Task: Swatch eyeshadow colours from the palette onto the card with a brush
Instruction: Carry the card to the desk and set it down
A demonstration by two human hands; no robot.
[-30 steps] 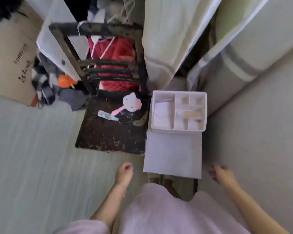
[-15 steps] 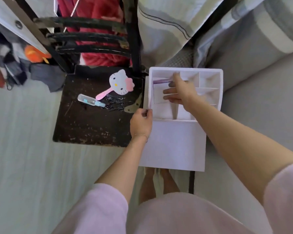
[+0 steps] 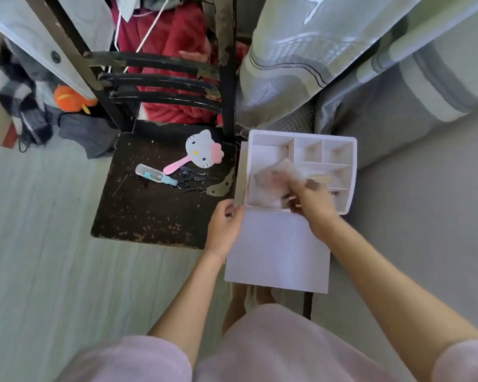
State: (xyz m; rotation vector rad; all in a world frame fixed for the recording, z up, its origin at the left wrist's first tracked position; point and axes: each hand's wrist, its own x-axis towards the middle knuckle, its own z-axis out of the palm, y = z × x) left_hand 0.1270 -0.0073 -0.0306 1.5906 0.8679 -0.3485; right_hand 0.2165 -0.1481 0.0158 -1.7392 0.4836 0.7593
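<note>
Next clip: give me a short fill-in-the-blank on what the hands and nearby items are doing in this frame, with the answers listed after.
1. The right hand lifts a blurred flat item out of the white ____ tray.
2. The left hand grips the tray's near ____ corner.
3. The cat-face mirror lies on the dark ____.
4. The tray stands at the far end of a white ____.

Answers: compartment; left; chair; board
</note>
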